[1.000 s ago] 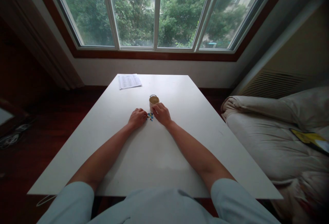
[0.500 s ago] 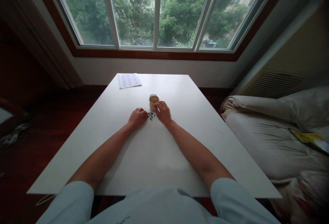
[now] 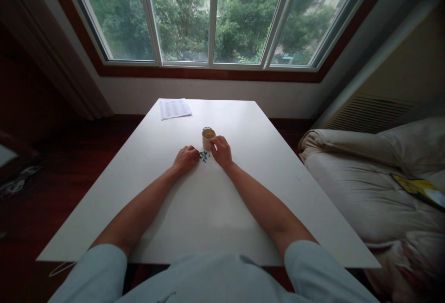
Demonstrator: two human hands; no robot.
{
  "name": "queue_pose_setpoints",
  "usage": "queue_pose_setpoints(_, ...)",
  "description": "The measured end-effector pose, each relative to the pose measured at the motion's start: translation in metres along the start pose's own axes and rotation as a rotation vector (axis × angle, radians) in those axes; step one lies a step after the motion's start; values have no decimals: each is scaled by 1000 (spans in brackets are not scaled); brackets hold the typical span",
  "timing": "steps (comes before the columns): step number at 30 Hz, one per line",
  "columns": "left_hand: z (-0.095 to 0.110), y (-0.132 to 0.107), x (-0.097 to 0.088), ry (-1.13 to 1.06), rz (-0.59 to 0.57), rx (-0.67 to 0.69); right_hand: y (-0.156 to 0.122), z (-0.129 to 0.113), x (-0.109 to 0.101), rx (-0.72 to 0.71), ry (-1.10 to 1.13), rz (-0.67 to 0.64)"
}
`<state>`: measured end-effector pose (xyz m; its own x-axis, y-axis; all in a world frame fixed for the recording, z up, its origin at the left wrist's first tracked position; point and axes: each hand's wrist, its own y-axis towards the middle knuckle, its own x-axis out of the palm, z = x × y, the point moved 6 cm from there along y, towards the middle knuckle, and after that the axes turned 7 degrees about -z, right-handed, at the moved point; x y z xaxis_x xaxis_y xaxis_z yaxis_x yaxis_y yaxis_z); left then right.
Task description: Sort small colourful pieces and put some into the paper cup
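On the white table (image 3: 215, 210), small blue-and-yellow pieces (image 3: 204, 155) lie just right of your left hand (image 3: 187, 158), the nearer one; your right hand (image 3: 221, 150) is beside the round tan cup (image 3: 206, 144). I can't tell whether either grips anything.

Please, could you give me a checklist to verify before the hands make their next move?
1. Bucket upright on the table: ok.
2. Pieces gathered together: not ok, they lie scattered in front of the bucket.
3. Left hand near the pieces: ok, beside them.
4. Left hand holding a piece: cannot tell.
5. Right hand touching the bucket: cannot tell, but very close.
6. Papers away from the pieces: ok, at the far-left corner.
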<state>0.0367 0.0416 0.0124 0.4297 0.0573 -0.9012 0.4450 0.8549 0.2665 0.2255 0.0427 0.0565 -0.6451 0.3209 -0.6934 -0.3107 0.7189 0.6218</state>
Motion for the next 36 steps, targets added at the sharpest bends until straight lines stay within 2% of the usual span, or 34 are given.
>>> queue_pose_setpoints(27, -1, 0, 0, -20, -2, -1, 0, 7, 6, 59, -26, -21)
queue_pose_setpoints(36, 0, 0, -1, -3, -10, 0, -1, 11, 8, 6, 78, 79)
